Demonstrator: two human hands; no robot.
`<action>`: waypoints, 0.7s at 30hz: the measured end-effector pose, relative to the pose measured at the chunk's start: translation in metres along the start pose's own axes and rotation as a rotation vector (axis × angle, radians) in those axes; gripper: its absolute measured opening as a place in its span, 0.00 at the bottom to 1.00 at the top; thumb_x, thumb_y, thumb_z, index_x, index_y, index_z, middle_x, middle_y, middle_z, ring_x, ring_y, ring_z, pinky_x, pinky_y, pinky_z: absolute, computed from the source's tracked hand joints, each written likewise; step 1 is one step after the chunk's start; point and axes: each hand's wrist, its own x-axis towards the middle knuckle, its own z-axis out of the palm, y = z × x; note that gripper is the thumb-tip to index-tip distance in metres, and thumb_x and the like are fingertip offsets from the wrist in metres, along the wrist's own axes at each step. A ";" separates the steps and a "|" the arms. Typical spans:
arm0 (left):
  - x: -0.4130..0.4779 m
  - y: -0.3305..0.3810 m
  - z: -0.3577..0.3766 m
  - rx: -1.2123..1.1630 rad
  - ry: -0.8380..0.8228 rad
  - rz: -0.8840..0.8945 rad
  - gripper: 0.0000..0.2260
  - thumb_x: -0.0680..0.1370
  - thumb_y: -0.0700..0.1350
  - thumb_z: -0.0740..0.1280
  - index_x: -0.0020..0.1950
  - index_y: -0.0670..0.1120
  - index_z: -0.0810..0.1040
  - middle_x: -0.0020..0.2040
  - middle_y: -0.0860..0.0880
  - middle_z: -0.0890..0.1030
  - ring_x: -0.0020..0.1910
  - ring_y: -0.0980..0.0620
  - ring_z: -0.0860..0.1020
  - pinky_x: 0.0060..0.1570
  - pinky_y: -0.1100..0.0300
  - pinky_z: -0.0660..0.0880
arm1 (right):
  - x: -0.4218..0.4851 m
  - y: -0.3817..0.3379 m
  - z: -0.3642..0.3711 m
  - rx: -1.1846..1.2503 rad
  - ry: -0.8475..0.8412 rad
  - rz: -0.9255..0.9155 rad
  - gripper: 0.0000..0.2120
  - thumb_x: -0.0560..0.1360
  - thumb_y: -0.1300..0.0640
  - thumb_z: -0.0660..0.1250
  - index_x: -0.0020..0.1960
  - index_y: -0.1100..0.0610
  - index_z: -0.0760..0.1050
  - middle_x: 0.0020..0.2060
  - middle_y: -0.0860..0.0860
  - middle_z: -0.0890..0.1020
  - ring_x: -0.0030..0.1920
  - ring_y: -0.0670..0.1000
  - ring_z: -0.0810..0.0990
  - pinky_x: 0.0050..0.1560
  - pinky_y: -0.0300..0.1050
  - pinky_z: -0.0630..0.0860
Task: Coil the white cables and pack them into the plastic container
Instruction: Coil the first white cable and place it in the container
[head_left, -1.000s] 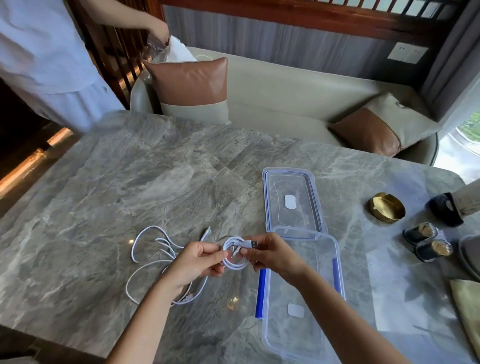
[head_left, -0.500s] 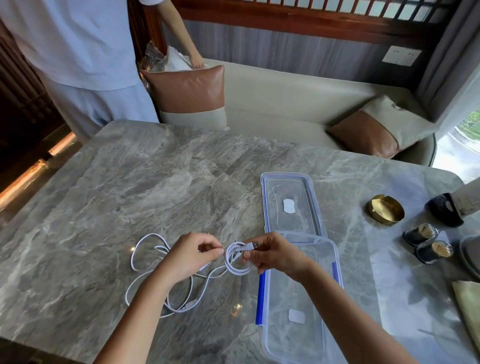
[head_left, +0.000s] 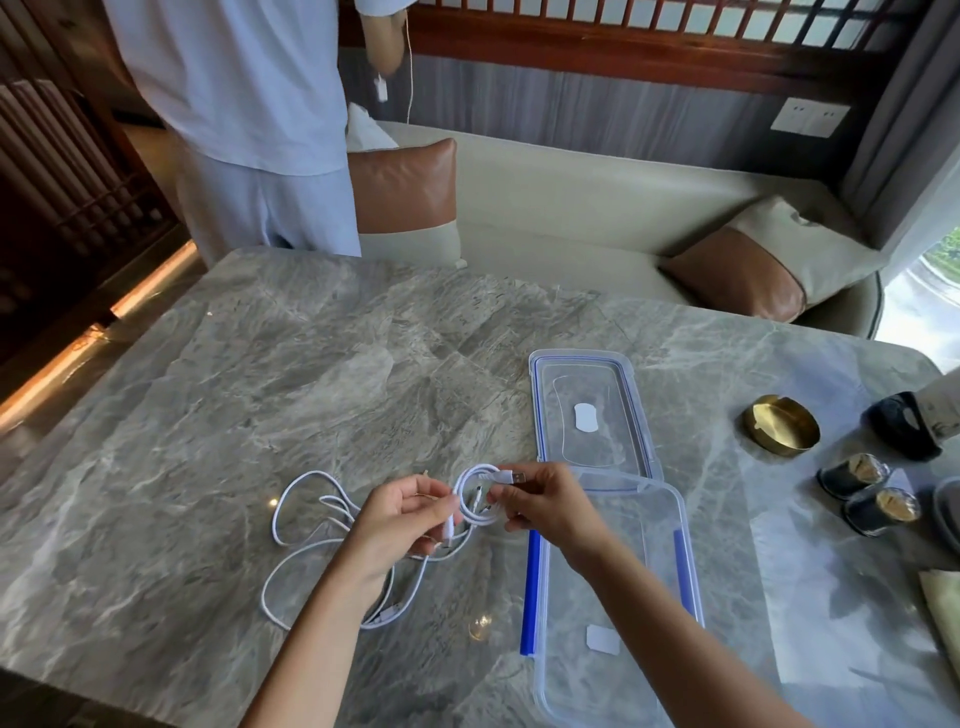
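Two hands meet over the marble table (head_left: 260, 364), sharing one small white coil (head_left: 480, 501) held just left of the open plastic container (head_left: 644, 597). The right hand (head_left: 540, 506) pinches the coil at its right side, with the USB plug (head_left: 511, 476) poking out above the fingertips, pointing right toward the container's far end. The left hand (head_left: 402, 519) is closed on the cable just beside the coil, where a connector end hangs down. The loose cables (head_left: 311, 545) lie on the table to the left, partly under the left forearm, in wide untidy loops. What matters for the next move, as I judge it, is that the container lies right of the coil, its long axis running near to far and its mouth open; the right hand is nearer and already overlaps its left rim. The lid (head_left: 592, 415) rests flat beyond it, touching the far rim. The coil looks nearly finished, so a short carry rightward should drop it in.
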 end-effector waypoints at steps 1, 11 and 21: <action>-0.001 -0.002 0.004 -0.031 0.009 0.000 0.04 0.72 0.38 0.70 0.40 0.43 0.76 0.28 0.48 0.82 0.23 0.58 0.75 0.22 0.68 0.70 | -0.001 -0.001 0.003 0.020 0.004 0.001 0.06 0.75 0.67 0.66 0.45 0.69 0.80 0.29 0.54 0.76 0.32 0.49 0.71 0.32 0.37 0.76; 0.000 -0.018 0.027 -0.002 0.148 0.071 0.06 0.74 0.45 0.68 0.44 0.43 0.77 0.29 0.53 0.80 0.26 0.61 0.74 0.23 0.71 0.67 | -0.012 0.007 0.009 0.328 -0.101 0.189 0.08 0.77 0.63 0.64 0.52 0.66 0.78 0.32 0.52 0.75 0.27 0.42 0.73 0.31 0.32 0.75; 0.005 -0.030 0.040 -0.131 0.306 0.100 0.07 0.75 0.44 0.67 0.39 0.45 0.81 0.31 0.49 0.80 0.28 0.59 0.75 0.25 0.69 0.70 | -0.019 0.008 0.010 0.276 -0.189 0.113 0.06 0.73 0.60 0.70 0.49 0.55 0.81 0.31 0.45 0.81 0.33 0.42 0.79 0.38 0.35 0.78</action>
